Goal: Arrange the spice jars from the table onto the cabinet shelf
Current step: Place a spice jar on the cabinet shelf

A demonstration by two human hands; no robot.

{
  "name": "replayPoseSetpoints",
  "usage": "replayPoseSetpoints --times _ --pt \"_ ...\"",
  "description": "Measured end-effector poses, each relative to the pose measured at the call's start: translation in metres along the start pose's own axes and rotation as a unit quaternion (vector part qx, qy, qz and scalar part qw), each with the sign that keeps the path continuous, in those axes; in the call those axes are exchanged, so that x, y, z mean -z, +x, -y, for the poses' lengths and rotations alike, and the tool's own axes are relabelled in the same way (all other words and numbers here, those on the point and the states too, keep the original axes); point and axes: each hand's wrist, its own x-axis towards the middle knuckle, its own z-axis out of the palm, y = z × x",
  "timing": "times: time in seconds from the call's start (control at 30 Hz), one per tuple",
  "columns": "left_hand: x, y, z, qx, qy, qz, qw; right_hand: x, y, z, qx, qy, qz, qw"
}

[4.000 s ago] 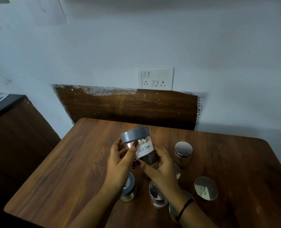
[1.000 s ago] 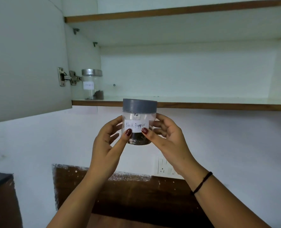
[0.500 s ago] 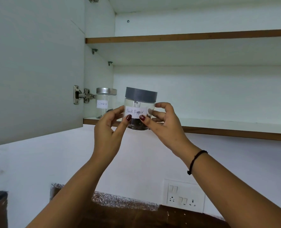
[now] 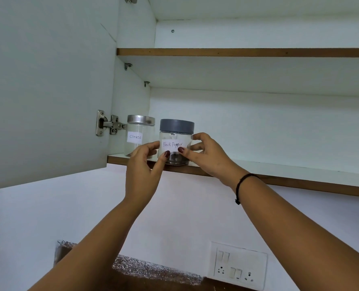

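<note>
A clear jar with a grey lid and a "Black Pepper" label (image 4: 176, 135) stands at the front edge of the lower cabinet shelf (image 4: 300, 175). My left hand (image 4: 143, 164) grips its left side and my right hand (image 4: 208, 156) its right side, thumbs on the label. Dark peppercorns fill its bottom. Just to its left, further back, a "Cloves" jar with a silver lid (image 4: 139, 133) stands on the same shelf. The table with the other jars is out of view.
The open cabinet door (image 4: 46, 91) hangs on the left with a metal hinge (image 4: 107, 123). An upper shelf (image 4: 237, 52) runs above. The lower shelf stretches bare to the right. A switch and socket plate (image 4: 237, 265) sits on the wall below.
Both hands have lifted the Black Pepper jar from the table up to the cabinet and moved it onto the lower shelf beside the Cloves jar. My view has tilted upward.
</note>
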Motion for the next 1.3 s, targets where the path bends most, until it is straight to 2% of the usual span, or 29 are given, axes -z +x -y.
replayPoseSetpoints --times 0.13,0.3,0.47,0.77,1.0,1.3 --pt "0.001 0.002 0.011 -0.054 0.105 0.014 0.993 0.008 0.004 -0.005 -0.047 0.035 0.029 0.998" --pt "0.003 0.0 0.021 -0.082 0.136 0.025 0.987 0.009 0.009 -0.008 -0.081 0.049 0.04 0.995" --pt "-0.001 -0.003 0.023 -0.065 0.118 -0.007 0.991 0.003 0.013 -0.009 -0.091 0.068 -0.003 0.994" --pt "-0.004 0.001 0.025 -0.066 0.149 -0.002 0.987 -0.011 0.021 -0.014 -0.095 0.032 -0.055 0.993" --pt "-0.003 0.002 0.025 -0.079 0.143 -0.007 0.987 -0.006 0.016 -0.01 -0.09 0.08 -0.046 0.992" --pt "-0.006 0.005 0.024 -0.056 0.16 -0.013 0.986 -0.012 0.021 -0.015 -0.087 0.072 -0.063 0.992"
